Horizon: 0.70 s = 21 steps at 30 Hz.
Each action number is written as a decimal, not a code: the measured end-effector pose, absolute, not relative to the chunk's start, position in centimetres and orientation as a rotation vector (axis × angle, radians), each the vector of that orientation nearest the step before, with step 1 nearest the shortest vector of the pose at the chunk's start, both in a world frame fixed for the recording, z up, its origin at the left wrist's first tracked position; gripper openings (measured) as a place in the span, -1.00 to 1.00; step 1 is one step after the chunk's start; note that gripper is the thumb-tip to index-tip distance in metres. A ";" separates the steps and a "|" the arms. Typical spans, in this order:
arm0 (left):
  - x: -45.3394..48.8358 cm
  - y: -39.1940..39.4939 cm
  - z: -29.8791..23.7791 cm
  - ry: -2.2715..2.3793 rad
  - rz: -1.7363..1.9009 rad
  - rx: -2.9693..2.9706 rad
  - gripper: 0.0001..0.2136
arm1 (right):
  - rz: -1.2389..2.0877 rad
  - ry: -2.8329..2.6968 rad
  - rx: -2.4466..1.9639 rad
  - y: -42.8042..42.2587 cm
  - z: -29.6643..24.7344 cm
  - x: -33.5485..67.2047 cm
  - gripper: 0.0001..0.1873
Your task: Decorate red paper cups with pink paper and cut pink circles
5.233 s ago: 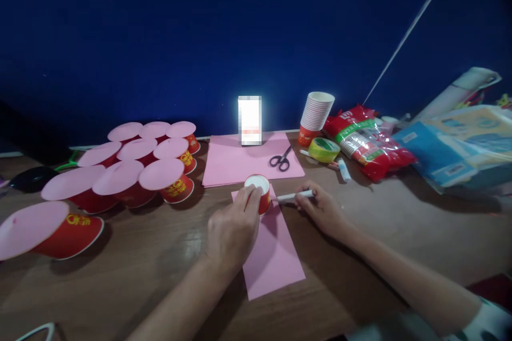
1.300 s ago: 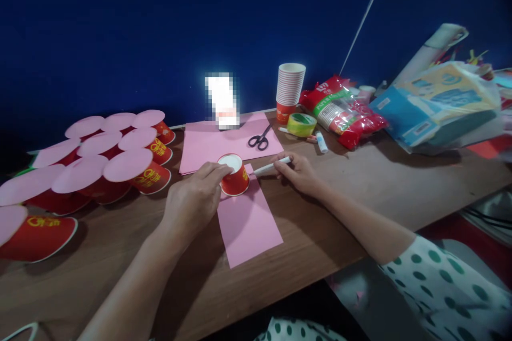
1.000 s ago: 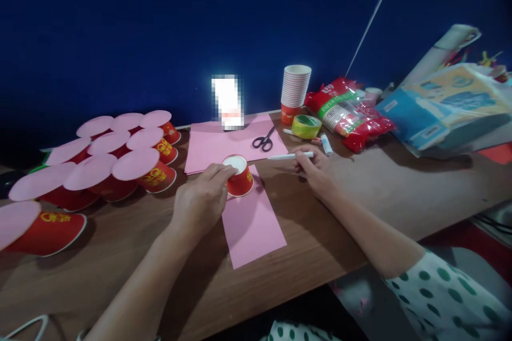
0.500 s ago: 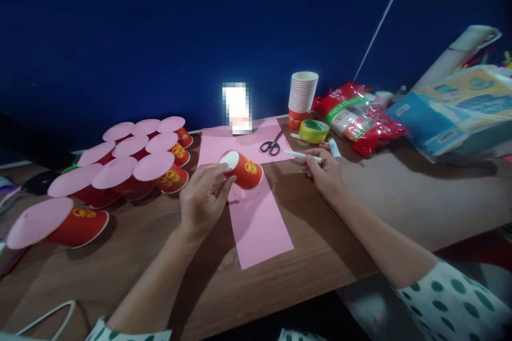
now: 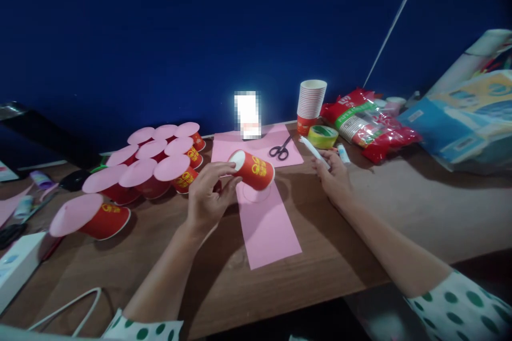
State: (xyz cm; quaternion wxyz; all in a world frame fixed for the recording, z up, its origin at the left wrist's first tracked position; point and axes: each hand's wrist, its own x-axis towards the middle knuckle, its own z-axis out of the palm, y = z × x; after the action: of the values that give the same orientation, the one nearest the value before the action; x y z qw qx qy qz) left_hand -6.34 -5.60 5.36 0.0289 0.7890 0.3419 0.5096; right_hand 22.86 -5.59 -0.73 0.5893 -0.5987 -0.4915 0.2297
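The left hand [image 5: 208, 192] grips a tapered red paper cup [image 5: 256, 170] above a rectangular pink paper sheet [image 5: 270, 237]; right of the sheet, the right hand [image 5: 335, 177] clasps a slim white pen [image 5: 313, 152].

Dark blue wall [image 5: 160, 26] behind table, filling view above its rear edge. Pale, thin strip [image 5: 396, 21] slanting up wall, over table's right rear. Table [image 5: 328, 256] broad, brown, wood-grained; dull pale sheen on its right part, soft shadows across its middle. Lit screen [image 5: 248, 114] at table's rear, bluish halo on wall around it. Below table's front edge: deep shade, pale patch [image 5: 380, 309], details too dark to tell.
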 end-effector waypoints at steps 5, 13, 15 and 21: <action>-6.8 -7.8 7.6 0.932 1.090 2.570 -0.85 | 0.496 -1.175 -1.473 -5.4 -0.7 23.0 -0.67; -5.8 -12.6 6.7 0.979 0.813 2.828 -0.86 | 0.501 -1.218 -1.479 -5.4 -0.5 22.8 -0.66; -5.9 -13.0 6.2 1.012 0.822 2.854 -0.85 | 0.520 -1.218 -1.476 -5.5 -0.5 22.8 -0.67; -5.8 -13.1 5.8 1.057 0.834 2.876 -0.85 | 0.545 -1.215 -1.453 -5.5 -0.6 22.9 -0.68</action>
State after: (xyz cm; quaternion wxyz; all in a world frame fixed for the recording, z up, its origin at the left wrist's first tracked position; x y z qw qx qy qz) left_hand -5.80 -13.12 5.80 -0.0173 0.9055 0.3329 0.2625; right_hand 22.90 -5.54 -0.55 0.5523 -0.6145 -0.5140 0.2306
